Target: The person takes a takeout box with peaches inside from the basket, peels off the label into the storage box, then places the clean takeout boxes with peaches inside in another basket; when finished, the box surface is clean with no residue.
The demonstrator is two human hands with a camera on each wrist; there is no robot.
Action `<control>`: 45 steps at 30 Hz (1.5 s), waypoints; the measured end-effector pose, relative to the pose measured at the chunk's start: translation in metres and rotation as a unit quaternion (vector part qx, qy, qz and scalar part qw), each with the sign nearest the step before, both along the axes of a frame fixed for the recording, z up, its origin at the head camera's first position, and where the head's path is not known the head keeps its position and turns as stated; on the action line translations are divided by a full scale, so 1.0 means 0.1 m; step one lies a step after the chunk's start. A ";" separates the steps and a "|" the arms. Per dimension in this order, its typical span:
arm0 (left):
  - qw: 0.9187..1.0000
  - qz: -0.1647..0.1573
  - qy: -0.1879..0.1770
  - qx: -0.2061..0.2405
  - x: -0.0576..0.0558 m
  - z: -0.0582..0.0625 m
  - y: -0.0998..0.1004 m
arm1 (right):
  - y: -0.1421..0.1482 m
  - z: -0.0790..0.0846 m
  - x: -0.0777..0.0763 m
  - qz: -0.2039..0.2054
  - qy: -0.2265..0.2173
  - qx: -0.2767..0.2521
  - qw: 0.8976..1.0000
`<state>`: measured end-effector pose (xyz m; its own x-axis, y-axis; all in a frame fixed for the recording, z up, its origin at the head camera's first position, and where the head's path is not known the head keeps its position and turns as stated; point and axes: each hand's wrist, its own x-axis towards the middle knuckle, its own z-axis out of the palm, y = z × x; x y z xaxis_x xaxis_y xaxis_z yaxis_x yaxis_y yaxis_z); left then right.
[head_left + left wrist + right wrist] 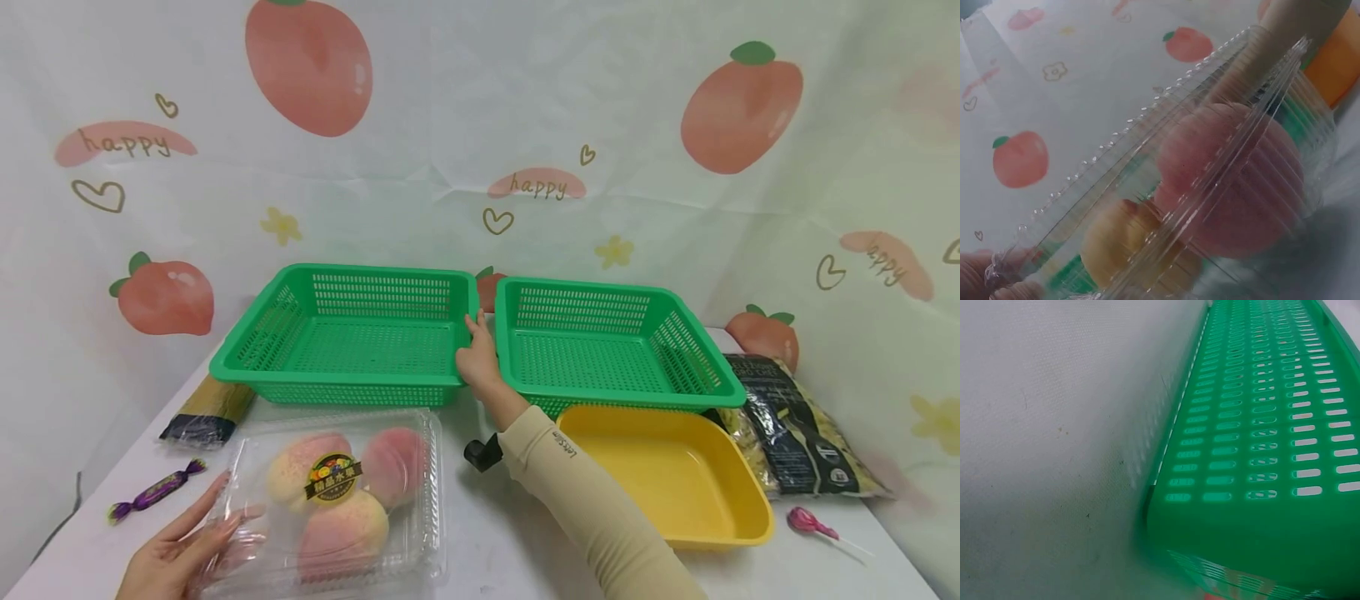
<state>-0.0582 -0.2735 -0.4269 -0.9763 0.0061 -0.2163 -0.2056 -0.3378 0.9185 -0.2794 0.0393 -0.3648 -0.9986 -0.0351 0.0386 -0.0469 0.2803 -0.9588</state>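
Observation:
In the head view my left hand point(183, 542) grips the left edge of a clear plastic clamshell box point(255, 450), tilted above the table's front left. Inside are three pink-and-yellow peaches point(345, 533), and a black-and-gold fruit label point(333, 478) is on the lid. The left wrist view looks through the box's ridged side at a peach point(1235, 187). My right hand point(480, 358) holds the right rim of the left green basket point(375, 379), between it and the right green basket point(622, 393). The right wrist view shows slotted green basket wall point(1254, 525), but not the hand.
A yellow tub point(675, 475) stands under the right forearm, by a small black object point(482, 453). On the right lie a black-and-clear food bag point(802, 433) and a pink lollipop point(806, 522). A purple-wrapped candy point(156, 492) and a golden packet point(210, 408) lie on the left.

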 end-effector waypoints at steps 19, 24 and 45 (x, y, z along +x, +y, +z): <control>0.991 -0.078 0.104 0.007 -0.11 -0.02 0.18 | 0.12 0.26 0.21 0.102 -0.011 0.142 0.985; 0.991 -0.075 0.104 -0.026 -0.13 0.00 0.31 | 0.27 0.39 0.30 0.140 0.009 0.158 0.977; 0.982 -0.151 0.057 -0.098 -0.30 0.10 0.89 | 0.67 0.68 0.40 0.288 0.061 0.195 0.936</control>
<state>-0.0883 -0.1844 -0.4168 -0.9546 0.2677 -0.1306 -0.1604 -0.0926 0.9827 -0.2391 0.1063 -0.2968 -0.7986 -0.6015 0.0227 -0.3999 0.5020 -0.7669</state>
